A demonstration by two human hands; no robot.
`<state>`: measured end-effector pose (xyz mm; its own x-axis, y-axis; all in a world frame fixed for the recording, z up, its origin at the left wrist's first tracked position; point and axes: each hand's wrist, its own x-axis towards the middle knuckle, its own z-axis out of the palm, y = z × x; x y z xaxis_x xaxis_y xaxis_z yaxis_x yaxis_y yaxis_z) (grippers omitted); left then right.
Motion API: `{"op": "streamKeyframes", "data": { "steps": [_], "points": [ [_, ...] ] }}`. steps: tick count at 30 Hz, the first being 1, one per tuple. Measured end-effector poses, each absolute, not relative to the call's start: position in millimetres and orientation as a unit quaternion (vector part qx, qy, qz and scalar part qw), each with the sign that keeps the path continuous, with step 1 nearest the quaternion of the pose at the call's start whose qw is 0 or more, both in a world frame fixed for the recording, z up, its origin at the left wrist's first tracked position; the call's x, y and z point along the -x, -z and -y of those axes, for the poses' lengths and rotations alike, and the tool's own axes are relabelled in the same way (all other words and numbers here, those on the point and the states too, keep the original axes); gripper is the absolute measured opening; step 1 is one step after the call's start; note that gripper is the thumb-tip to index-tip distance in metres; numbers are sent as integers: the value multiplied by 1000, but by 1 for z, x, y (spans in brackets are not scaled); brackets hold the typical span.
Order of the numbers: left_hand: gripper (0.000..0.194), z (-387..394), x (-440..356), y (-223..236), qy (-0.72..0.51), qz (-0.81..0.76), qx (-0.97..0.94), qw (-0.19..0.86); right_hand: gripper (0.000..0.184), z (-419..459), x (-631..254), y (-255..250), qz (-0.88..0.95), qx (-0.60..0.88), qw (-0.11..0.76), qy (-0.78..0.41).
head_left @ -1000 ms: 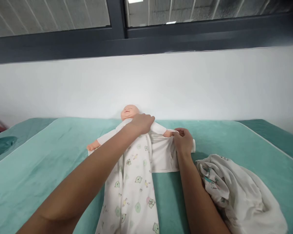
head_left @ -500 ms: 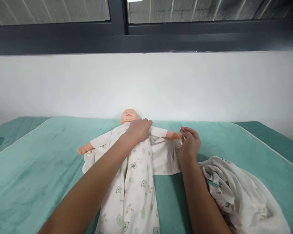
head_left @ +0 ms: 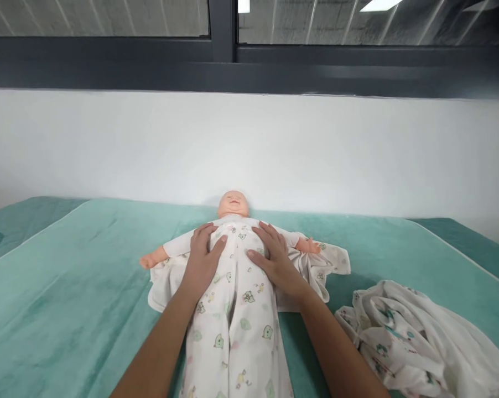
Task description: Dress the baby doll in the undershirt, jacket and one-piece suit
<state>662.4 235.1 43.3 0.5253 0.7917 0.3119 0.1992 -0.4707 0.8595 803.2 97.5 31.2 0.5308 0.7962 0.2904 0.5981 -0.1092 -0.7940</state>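
Observation:
A baby doll [head_left: 233, 205] lies face up with both arms stretched out sideways. It has white long sleeves on. A long white baby garment [head_left: 249, 326] printed with green animal faces covers its chest and runs down toward me, split like trouser legs. My left hand [head_left: 203, 257] rests on the left side of the garment over the doll's chest, fingers spread. On the right side my right hand [head_left: 276, 262] lies likewise, thumb apart from the fingers. Beneath the doll's arms, a white printed top [head_left: 336, 260] is laid out flat.
A crumpled white printed cloth [head_left: 427, 337] lies at the right. Everything is on a bed with a teal cover [head_left: 87, 276]. Behind it rises a white wall [head_left: 249, 143] with a dark window frame [head_left: 150, 66] above.
My right hand has left the doll's hand at the right and come onto its chest. My left hand has moved left from near the doll's shoulder. A flap of the top now extends further right.

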Motion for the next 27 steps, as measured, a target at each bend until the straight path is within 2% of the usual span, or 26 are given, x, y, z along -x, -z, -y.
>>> {"op": "streamKeyframes", "data": {
  "steps": [8,15,19,23,27],
  "points": [
    [13,-219,-660,-46,-426,-256,-803,328,60,-94,-805,-35,483,726,469,-139],
    [19,-210,-655,-42,-464,-243,-818,240,36,-95,-796,-39,483,683,538,-104],
    [21,-210,-654,-38,-464,-254,-816,232,23,-96,-786,-43,478,673,561,-59],
    [24,-209,-653,-41,-437,-263,-827,237,33,-92,-781,-45,476,662,578,-35],
    [36,-212,-646,-44,-388,-268,-858,205,48,-83,-788,-43,464,704,533,-71]
  ]
}}
